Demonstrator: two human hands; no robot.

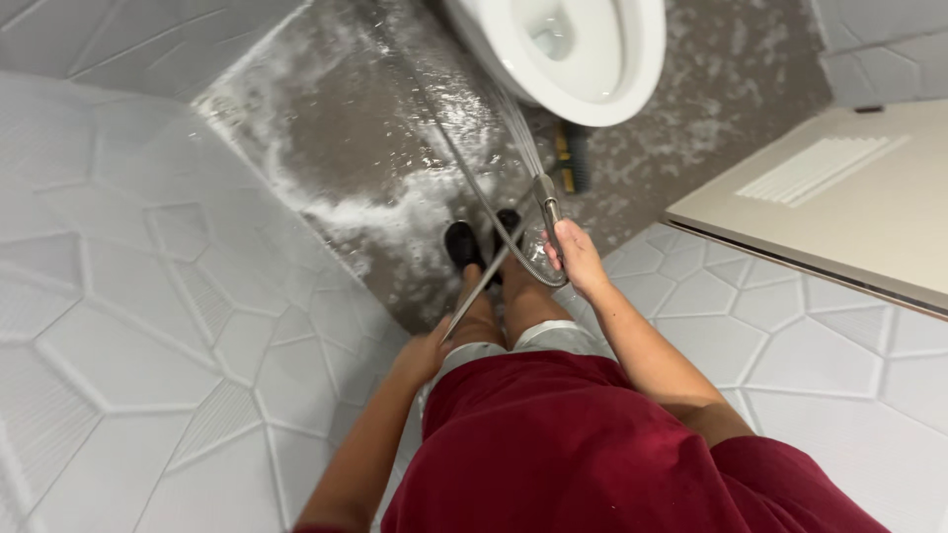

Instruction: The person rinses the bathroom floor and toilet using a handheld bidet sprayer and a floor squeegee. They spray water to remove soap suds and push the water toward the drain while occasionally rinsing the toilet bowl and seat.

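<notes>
My right hand (576, 259) grips a metal hand sprayer (546, 196) on a flexible steel hose (494, 212). A jet of water (515, 123) leaves the sprayer toward the white toilet bowl (602, 69) and the floor under it. My left hand (425, 353) holds a long thin grey handle (484, 281) that runs forward and down to a brush head (571, 158) on the floor beside the toilet. My black shoes (464, 244) stand on the wet grey floor.
White foam (395, 202) spreads over the grey floor (346, 109). A white wall with raised geometric tiles (128, 326) rises on the left and another on the right (820, 345). A beige door (839, 188) with a vent is at right.
</notes>
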